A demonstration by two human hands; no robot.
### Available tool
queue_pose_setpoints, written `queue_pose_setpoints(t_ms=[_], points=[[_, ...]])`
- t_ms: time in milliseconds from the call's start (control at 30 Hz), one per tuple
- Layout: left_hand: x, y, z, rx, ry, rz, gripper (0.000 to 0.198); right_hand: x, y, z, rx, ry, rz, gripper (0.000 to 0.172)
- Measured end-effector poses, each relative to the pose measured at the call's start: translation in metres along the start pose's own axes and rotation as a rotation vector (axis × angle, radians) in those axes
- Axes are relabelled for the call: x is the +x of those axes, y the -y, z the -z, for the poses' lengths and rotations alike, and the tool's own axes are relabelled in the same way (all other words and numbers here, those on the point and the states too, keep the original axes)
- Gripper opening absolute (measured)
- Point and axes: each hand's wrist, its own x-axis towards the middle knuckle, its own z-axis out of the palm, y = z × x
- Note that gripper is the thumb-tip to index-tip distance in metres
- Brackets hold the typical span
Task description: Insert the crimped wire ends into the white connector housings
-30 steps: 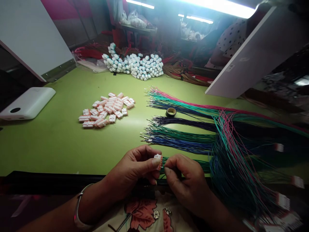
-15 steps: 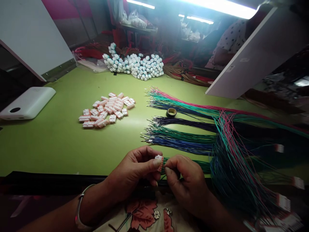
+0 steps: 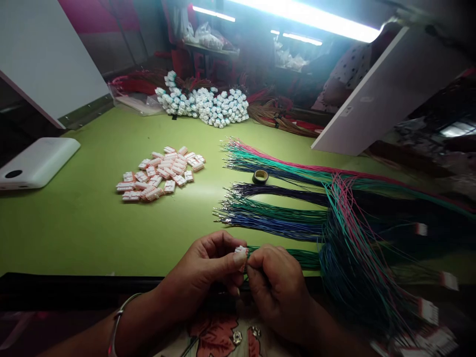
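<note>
Near the table's front edge, my left hand (image 3: 204, 270) pinches a small white and orange connector housing (image 3: 241, 250) between thumb and fingers. My right hand (image 3: 280, 282) is closed at the housing's right side, thumb and forefinger pressed together on a thin wire, most of it hidden by the fingers. Just behind the right hand runs a bundle of green wires (image 3: 307, 259). Farther back lie blue wires (image 3: 282, 226), dark green wires (image 3: 286, 210) and black wires (image 3: 293, 192), their metal terminals pointing left. A pile of loose connector housings (image 3: 163, 173) lies to the left.
A roll of black tape (image 3: 260, 176) sits between wire bundles. White connectors on wires (image 3: 208, 104) are heaped at the back. At left lies a white power bank (image 3: 40, 161). Finished-looking connectors (image 3: 429, 311) hang at the lower right. A white panel (image 3: 360, 104) stands at right; a person's dotted sleeve (image 3: 345, 69) shows behind.
The view has shifted slightly, so the scene sits a little lower and left. My right fingers are closer against the connector housing; both hands keep their grip.
</note>
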Motion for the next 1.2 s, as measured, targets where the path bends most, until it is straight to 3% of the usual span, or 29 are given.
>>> queue_pose_setpoints(t_ms=[267, 467, 567, 700, 833, 1200], points=[[0.001, 0.001, -0.001, -0.103, -0.008, 0.026, 0.019, 0.000, 0.000, 0.001, 0.006, -0.043, -0.042, 0.010], [0.002, -0.001, 0.003, -0.025, 0.011, -0.060, 0.018, 0.010, -0.016, 0.030, -0.051, -0.051, -0.172, 0.006], [0.001, -0.002, 0.006, 0.067, 0.015, -0.087, 0.020, 0.017, -0.032, 0.047, -0.345, -0.083, -0.226, 0.008], [0.002, -0.003, 0.007, 0.130, -0.001, -0.103, 0.021, 0.024, -0.045, 0.052, -0.748, 0.131, -0.259, 0.005], [0.003, -0.002, 0.005, 0.163, -0.003, -0.113, 0.023, 0.029, -0.050, 0.044, -0.914, 0.212, -0.232, 0.009], [0.004, -0.001, 0.008, 0.145, 0.031, -0.089, 0.022, 0.022, -0.062, 0.042, -0.944, 0.148, -0.066, 0.013]])
